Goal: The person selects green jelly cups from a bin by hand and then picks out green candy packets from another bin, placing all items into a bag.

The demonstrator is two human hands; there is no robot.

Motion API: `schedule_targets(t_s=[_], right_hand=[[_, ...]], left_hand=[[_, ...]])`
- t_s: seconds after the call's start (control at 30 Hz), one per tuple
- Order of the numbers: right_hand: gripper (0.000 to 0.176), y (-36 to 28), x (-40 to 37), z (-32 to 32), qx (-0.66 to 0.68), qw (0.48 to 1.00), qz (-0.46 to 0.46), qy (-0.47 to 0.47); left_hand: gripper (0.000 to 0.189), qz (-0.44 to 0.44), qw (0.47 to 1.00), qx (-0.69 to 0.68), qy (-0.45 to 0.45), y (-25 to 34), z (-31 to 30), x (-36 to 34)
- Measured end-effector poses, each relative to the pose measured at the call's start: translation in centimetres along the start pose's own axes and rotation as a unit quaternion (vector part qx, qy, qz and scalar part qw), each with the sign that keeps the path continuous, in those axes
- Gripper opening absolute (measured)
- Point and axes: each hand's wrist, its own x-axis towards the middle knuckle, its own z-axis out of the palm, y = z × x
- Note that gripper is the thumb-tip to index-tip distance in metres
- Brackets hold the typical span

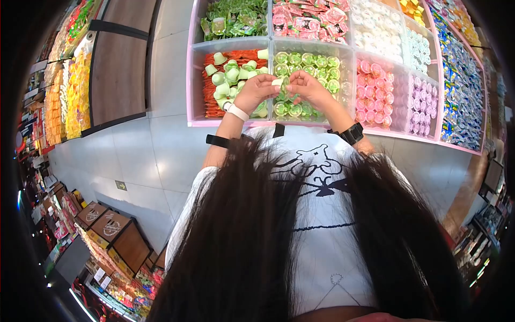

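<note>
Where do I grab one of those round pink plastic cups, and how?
Probably by the edge of its round top, pinched from straight above: the pink cups are packed close together, leaving little finger room around their sides.

Bright glare on floor; edges dark, curved (strong fisheye distortion).
</note>
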Motion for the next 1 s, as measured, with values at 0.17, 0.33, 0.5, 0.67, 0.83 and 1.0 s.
schedule_targets(t_s=[0.17,0.33,0.5,0.67,0.83,1.0], right_hand=[[0.017,2.0,-1.4,-1.8,0.045,0.998,-0.014,0.051],[0.015,4.5,-2.1,-7.2,-0.057,0.986,0.038,0.155],[0.011,7.6,-2.2,-9.5,-0.017,0.949,0.179,0.26],[0.011,7.6,-1.2,-10.2,-0.005,0.947,0.214,0.241],[0.01,8.8,0.1,-10.9,-0.013,0.95,0.229,0.211],[0.009,8.7,0.2,-10.5,-0.029,0.945,0.219,0.242]], left_hand=[[0.026,-0.006,0.996,0.086,0.025,-0.2,1.2,0.2],[0.028,0.092,0.919,0.343,0.173,0.7,-0.7,-0.6],[0.026,0.079,0.854,0.459,0.231,-1.2,-3.8,-1.4],[0.028,0.078,0.872,0.437,0.205,-2.0,-4.8,-1.9],[0.024,0.039,0.857,0.475,0.194,-2.8,-5.0,-2.5],[0.022,0.029,0.808,0.568,0.154,-4.3,-5.2,-2.7]])
